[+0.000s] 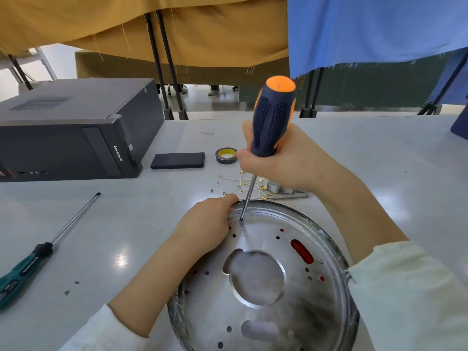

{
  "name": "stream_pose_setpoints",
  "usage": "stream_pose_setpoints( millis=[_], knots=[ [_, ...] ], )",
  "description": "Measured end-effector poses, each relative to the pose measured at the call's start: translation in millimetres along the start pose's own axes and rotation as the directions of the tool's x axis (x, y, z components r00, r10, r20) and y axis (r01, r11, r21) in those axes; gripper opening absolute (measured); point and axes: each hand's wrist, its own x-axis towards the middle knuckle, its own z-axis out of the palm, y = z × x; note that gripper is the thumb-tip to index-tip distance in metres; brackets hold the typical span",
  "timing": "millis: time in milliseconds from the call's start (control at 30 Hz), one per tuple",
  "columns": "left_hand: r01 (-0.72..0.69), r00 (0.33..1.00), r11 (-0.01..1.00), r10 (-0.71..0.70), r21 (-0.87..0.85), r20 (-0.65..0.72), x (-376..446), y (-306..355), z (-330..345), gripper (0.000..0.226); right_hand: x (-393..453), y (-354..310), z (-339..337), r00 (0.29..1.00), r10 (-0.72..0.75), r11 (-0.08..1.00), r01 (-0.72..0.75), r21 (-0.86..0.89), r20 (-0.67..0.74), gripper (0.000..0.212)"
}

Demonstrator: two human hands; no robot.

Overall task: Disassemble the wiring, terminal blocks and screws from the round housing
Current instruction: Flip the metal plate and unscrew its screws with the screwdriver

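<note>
Round shiny metal housing point(291, 287): stiff, light, slippery; left hand point(205, 228) grips rim. Right hand point(283, 158) wraps orange/navy-handled screwdriver point(272, 122), tip on screw.

Left hand point(205, 225), right hand point(286, 160): bare, no gloves, rings or watch. Both forearms bare to mid-forearm. Left sleeve point(106, 330), right sleeve point(405, 295): cream-white, soft knit, long, pushed up, loose cuffs.

Round housing point(263, 287) lies under both hands; wires point(249, 186) just beyond the left hand point(205, 226); spare screwdriver point(48, 247) far to its left.
</note>
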Motion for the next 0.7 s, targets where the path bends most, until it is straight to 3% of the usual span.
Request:
stream_pose_setpoints(
  millis=[167,267,367,500,567,700],
  knots=[
    [0.009,1.000,1.000,-0.009,0.006,-0.012,-1,-1,1,0.025,8,7,-17,0.995,0.081,0.994,-0.084,-0.065,-0.060,0.035],
    [0.030,0.999,0.999,-0.029,0.017,-0.028,-2,0,3,0.025,5,10,-11,0.964,0.147,0.978,-0.175,-0.112,-0.220,0.045],
    [0.055,0.998,0.998,-0.054,0.014,-0.036,-1,1,4,0.025,-4,4,4,0.896,0.203,0.971,-0.236,-0.038,-0.396,0.049],
    [0.057,0.997,0.998,-0.056,0.009,-0.057,-3,2,4,0.022,-5,-5,22,0.794,0.108,0.876,-0.360,-0.320,-0.599,0.036],
    [0.050,0.997,0.999,-0.049,0.012,-0.065,-5,2,3,0.021,-4,-6,24,0.780,0.095,0.866,-0.372,-0.335,-0.619,0.029],
    [0.039,0.997,0.999,-0.038,0.016,-0.062,-3,2,3,0.023,-4,-3,22,0.818,0.138,0.945,-0.278,-0.174,-0.559,0.034]
  ],
)
